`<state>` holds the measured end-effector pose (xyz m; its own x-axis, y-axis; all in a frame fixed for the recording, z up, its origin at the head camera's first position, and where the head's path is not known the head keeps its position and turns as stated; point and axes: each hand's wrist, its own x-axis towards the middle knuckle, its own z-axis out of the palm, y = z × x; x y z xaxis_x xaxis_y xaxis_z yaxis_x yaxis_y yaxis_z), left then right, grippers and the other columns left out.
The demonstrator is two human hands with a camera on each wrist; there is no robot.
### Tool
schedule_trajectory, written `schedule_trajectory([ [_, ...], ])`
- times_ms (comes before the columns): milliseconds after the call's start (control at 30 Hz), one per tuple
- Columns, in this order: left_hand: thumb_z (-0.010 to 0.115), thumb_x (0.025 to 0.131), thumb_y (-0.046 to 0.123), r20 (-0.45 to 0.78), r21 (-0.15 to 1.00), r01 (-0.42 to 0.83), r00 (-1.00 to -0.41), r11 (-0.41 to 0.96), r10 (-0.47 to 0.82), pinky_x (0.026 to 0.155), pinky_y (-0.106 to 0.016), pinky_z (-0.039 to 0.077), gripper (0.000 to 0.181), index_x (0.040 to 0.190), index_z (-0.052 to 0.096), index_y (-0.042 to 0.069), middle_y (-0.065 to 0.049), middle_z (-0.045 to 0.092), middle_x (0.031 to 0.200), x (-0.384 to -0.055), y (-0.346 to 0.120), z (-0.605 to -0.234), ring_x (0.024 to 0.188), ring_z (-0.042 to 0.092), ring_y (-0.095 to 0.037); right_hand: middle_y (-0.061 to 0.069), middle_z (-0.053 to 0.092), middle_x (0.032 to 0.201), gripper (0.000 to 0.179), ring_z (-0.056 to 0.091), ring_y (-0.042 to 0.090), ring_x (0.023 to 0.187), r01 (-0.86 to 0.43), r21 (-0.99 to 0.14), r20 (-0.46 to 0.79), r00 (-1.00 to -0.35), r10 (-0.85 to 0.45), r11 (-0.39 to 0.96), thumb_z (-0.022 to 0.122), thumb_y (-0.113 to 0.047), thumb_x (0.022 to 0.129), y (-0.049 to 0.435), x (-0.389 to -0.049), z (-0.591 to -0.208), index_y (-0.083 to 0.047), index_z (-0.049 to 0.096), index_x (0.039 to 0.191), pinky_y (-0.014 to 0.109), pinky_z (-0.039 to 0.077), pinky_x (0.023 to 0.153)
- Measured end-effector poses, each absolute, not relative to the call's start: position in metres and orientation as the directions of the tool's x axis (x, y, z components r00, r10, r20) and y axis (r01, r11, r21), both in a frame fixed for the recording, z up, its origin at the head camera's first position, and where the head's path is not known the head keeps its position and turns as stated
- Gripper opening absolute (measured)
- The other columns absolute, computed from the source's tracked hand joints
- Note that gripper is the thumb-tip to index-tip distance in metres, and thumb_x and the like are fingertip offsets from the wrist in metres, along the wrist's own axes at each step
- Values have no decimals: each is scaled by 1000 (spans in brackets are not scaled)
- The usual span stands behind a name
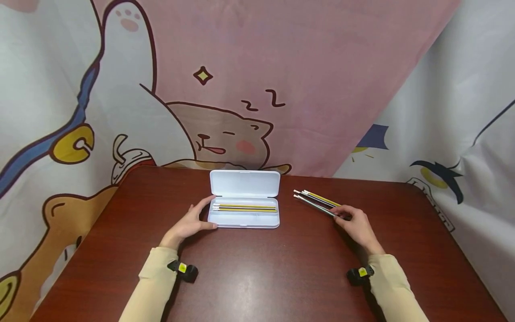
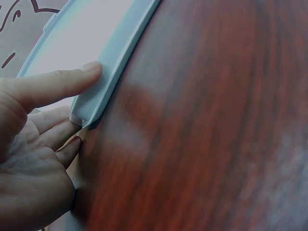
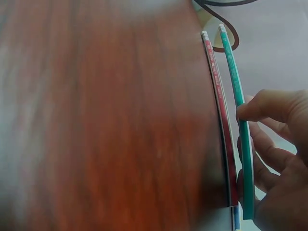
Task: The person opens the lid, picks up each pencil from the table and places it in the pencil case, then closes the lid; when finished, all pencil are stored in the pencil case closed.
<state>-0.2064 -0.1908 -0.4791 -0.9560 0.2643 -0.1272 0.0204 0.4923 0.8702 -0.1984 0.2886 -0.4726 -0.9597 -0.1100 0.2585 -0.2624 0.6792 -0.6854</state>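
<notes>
A white pencil case [image 1: 235, 220] lies on the table with its lid [image 1: 244, 184] raised at the back. Yellow-and-black striped pencils [image 1: 244, 208] lie lengthwise inside it. My left hand [image 1: 192, 222] holds the case's left end, the thumb [image 2: 82, 79] on the front rim and the fingers around the end. To the right of the case, my right hand [image 1: 356, 224] pinches a green pencil [image 3: 234, 77] between thumb and fingers. Beside it lie a red pencil [image 3: 219, 91] and a yellow-striped pencil [image 1: 322, 198]; the fingers hide their near ends in the head view.
The dark red-brown wooden table [image 1: 257, 268] runs back to a cartoon-printed cloth [image 1: 322, 80] hanging behind it. More of that cloth hangs at the left and right sides. A small black wrist camera [image 1: 188, 272] sits on the left sleeve, another [image 1: 358, 275] on the right.
</notes>
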Motion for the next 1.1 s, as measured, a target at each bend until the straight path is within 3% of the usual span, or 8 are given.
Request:
schedule_trajectory([
  [233,80,74,11,-128,877,16,-956,480,265,108,-63,-9,89,149,33,11,-21,25,154,-207,-190,-479,141,-9,-45,12,68,90,19,61,16,77,-322,-698,287,-944,-162,640,67,9,82,277,-204,-468,0,71,98,20,47,66],
  [633,79,74,10,-120,883,19,-957,469,265,109,-62,-10,88,149,33,10,-21,25,154,-206,-190,-479,142,-9,-44,11,69,95,18,59,21,78,-314,-716,236,-950,-206,624,67,7,83,250,-213,-460,-1,71,99,29,47,66],
  [1100,79,74,10,-124,884,14,-957,466,263,109,-61,-10,89,150,32,11,-20,24,154,-206,-191,-480,142,-9,-44,10,68,95,19,57,19,77,-361,-753,261,-931,-253,550,67,8,81,211,-219,-458,-1,72,97,29,47,67],
])
